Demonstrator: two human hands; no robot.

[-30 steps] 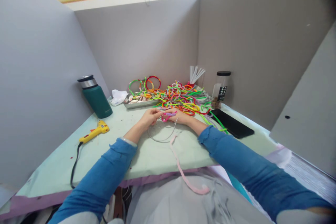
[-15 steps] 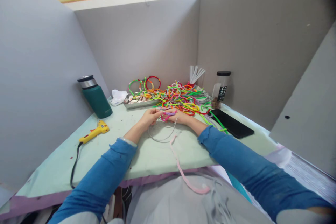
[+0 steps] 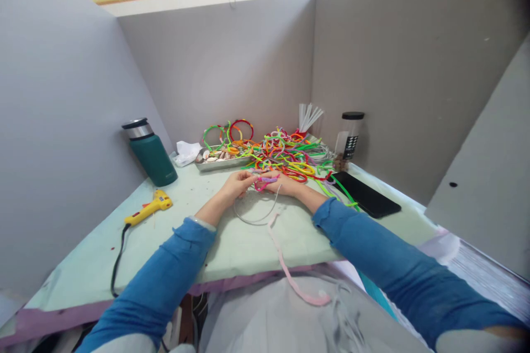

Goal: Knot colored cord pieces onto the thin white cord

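Observation:
Close together over the middle of the table, both hands grip a small bent piece of pink and purple fuzzy cord (image 3: pixel 265 181). My left hand (image 3: pixel 237 184) pinches its left end between thumb and fingers. Around the right part of it, my right hand (image 3: pixel 285 183) is closed, fingers partly hidden. A thin grey cord (image 3: pixel 253 223) loops down from between the hands toward the tabletop. Nearer to me, a pale pink fuzzy strip (image 3: pixel 285 265) hangs over the table's front edge onto my lap.
Behind the hands lies a heap of coloured cords (image 3: pixel 285 149), with a metal tray of shells (image 3: pixel 223 163) beside it. A yellow glue gun (image 3: pixel 149 208) and a green bottle (image 3: pixel 152 157) stand left. On the right are a black phone (image 3: pixel 366 194) and a clear jar (image 3: pixel 346 143).

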